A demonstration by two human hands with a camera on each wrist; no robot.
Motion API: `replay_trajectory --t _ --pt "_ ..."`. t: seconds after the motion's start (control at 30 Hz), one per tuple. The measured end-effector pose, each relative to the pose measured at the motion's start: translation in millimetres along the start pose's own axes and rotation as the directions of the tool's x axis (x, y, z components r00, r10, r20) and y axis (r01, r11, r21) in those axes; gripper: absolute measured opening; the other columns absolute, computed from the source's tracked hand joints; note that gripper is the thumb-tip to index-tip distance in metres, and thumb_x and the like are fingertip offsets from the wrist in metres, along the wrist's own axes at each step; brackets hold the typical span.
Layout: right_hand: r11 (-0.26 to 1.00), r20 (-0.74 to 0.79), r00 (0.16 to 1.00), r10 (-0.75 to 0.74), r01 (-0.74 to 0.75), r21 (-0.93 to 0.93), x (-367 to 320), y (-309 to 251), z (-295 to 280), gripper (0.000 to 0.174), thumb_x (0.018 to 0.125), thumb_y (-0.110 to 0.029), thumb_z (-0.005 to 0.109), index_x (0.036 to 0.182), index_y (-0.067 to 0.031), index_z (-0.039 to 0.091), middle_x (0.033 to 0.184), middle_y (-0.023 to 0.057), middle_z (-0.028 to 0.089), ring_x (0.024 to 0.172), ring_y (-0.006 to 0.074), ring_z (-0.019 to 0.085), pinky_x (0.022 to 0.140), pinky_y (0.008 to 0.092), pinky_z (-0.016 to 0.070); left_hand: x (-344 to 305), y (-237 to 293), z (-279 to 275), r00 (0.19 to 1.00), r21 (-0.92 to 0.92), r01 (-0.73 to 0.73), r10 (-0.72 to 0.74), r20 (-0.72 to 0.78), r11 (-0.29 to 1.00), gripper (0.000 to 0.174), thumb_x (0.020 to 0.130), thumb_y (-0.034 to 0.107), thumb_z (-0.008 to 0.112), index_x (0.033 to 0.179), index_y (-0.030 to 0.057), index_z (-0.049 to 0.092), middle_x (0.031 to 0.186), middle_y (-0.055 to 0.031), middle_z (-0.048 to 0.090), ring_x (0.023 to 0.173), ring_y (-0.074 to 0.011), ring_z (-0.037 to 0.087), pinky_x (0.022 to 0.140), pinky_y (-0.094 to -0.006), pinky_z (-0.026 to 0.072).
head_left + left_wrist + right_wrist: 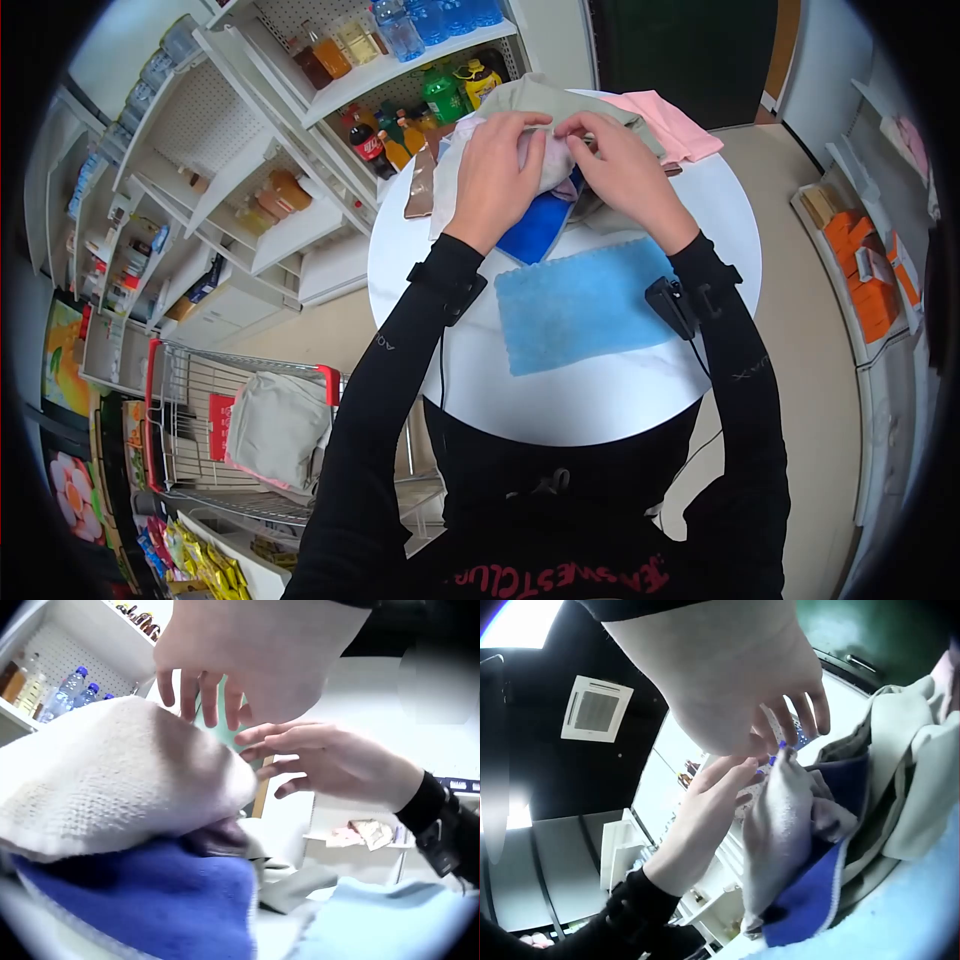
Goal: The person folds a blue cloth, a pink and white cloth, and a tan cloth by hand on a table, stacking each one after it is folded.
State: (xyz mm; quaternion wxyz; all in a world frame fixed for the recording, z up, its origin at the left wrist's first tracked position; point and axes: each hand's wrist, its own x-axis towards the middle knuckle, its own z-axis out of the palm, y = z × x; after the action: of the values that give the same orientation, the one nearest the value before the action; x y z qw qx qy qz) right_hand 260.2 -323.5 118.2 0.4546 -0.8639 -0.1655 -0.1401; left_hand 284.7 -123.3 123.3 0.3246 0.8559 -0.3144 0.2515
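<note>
Both hands hover at a heap of cloths on the far side of a round white table [450, 370]. My left hand [497, 165] hangs over a whitish textured towel [112, 780], fingers loosely bent and pointing down in the left wrist view. Opposite it, my right hand [625, 175] has its fingers spread near the towel's raised peak. Neither hand grips anything. Beneath the towel lies a dark blue cloth [533, 232]. Grey-green fabric [535, 95] and a pink cloth [668, 125] lie behind. A light blue towel [585, 305] is spread flat nearer my body.
A shopping cart [180, 480] holding a pale folded fabric item [275, 430] stands left of the table. Shelves of bottles [400, 35] rise behind and to the left. On the right, a low shelf carries orange boxes [865, 290]. Brown material [421, 185] lies at the table's left edge.
</note>
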Motion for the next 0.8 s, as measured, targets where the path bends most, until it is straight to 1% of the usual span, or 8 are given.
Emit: replay_trajectory --t 0.03,0.1,0.13,0.17,0.23,0.4,0.5,0.8 --pt "0.99 -0.061 0.996 -0.071 0.062 -0.126 3.8 5.4 5.5 0.029 0.106 -0.019 0.055 0.13 -0.0043 0.064 0.125 0.0108 0.068 0.113 0.0251 0.064 0.099 0.0377 0.0506 4.6 -8.1 6.1 1.0 -0.009 0.008 -0.008 -0.003 1.0 0.029 0.1 0.02 0.064 0.126 0.0081 0.07 0.128 -0.0152 0.068 0.119 -0.036 0.063 0.105 -0.0444 0.0476" --pt "0.913 -0.138 0.963 -0.232 0.167 -0.372 8.8 17.1 20.2 0.037 0.107 -0.018 0.052 0.14 -0.0045 0.059 0.144 0.0137 0.061 0.133 0.0316 0.057 0.112 0.0424 0.0459 12.8 -25.6 23.7 0.991 0.116 -0.088 0.099 -0.087 0.989 0.034 0.102 0.022 0.062 0.131 0.0075 0.068 0.135 -0.0164 0.065 0.126 -0.0366 0.06 0.111 -0.047 0.0431" --pt "0.91 -0.122 0.965 -0.233 0.172 -0.376 11.2 25.3 28.3 0.037 0.107 -0.018 0.052 0.14 -0.0045 0.059 0.144 0.0137 0.061 0.133 0.0316 0.057 0.112 0.0424 0.0459 13.2 -33.8 32.7 0.979 0.184 -0.131 0.156 -0.128 0.974 0.036 0.102 0.024 0.061 0.134 0.0072 0.068 0.139 -0.017 0.064 0.129 -0.0369 0.059 0.114 -0.0483 0.0408" --pt "0.896 -0.105 0.96 -0.259 0.198 -0.398 14.5 34.0 35.7 0.04 0.107 -0.02 0.051 0.144 -0.0055 0.057 0.15 0.0139 0.057 0.137 0.0343 0.053 0.115 0.044 0.0431 12.6 -41.5 41.6 0.979 0.181 -0.121 0.148 -0.14 0.976 0.036 0.102 0.024 0.061 0.134 0.0072 0.068 0.139 -0.017 0.064 0.129 -0.0369 0.059 0.114 -0.0483 0.0408" --pt "0.873 -0.067 0.954 -0.293 0.238 -0.426 12.1 54.2 50.8 0.047 0.107 -0.022 0.048 0.151 -0.0075 0.053 0.16 0.0142 0.049 0.145 0.0398 0.045 0.121 0.0471 0.0374 0.8 -54.7 60.9 0.984 0.292 -0.104 0.141 -0.11 0.951 0.041 0.104 0.026 0.057 0.139 0.007 0.065 0.146 -0.0181 0.061 0.135 -0.0374 0.055 0.119 -0.051 0.0353" --pt "0.847 -0.002 0.982 -0.188 0.161 -0.507 8.7 74.9 63.5 0.054 0.108 -0.026 0.045 0.16 -0.0098 0.044 0.164 0.0118 0.046 0.149 0.0397 0.043 0.125 0.0468 0.0336 -8.1 -67.4 86.6 0.994 0.375 -0.024 0.062 -0.089 0.927 0.047 0.105 0.03 0.052 0.145 0.0082 0.063 0.153 -0.0187 0.057 0.142 -0.0365 0.052 0.124 -0.0529 0.0282" --pt "0.859 0.072 0.99 -0.125 0.144 -0.492 11.5 72.2 56.5 0.056 0.109 -0.026 0.044 0.162 -0.0088 0.04 0.168 0.0135 0.039 0.154 0.0385 0.036 0.127 0.0466 0.0309 -9.0 -67.0 91.0 0.994 0.399 -0.01 0.052 -0.096 0.917 0.046 0.105 0.03 0.053 0.144 0.0082 0.063 0.153 -0.0188 0.057 0.142 -0.0364 0.052 0.124 -0.0526 0.0285" --pt "0.918 0.108 0.988 -0.112 0.145 -0.37 4.8 78.6 51.8 0.057 0.108 -0.024 0.048 0.162 -0.0081 0.04 0.17 0.0137 0.037 0.158 0.0384 0.03 0.128 0.0456 0.0283 -17.8 -57.5 90.0 0.993 0.461 -0.045 0.09 -0.075 0.886 0.045 0.104 0.028 0.055 0.143 0.0077 0.064 0.152 -0.0193 0.057 0.143 -0.0364 0.051 0.125 -0.0528 0.0278"
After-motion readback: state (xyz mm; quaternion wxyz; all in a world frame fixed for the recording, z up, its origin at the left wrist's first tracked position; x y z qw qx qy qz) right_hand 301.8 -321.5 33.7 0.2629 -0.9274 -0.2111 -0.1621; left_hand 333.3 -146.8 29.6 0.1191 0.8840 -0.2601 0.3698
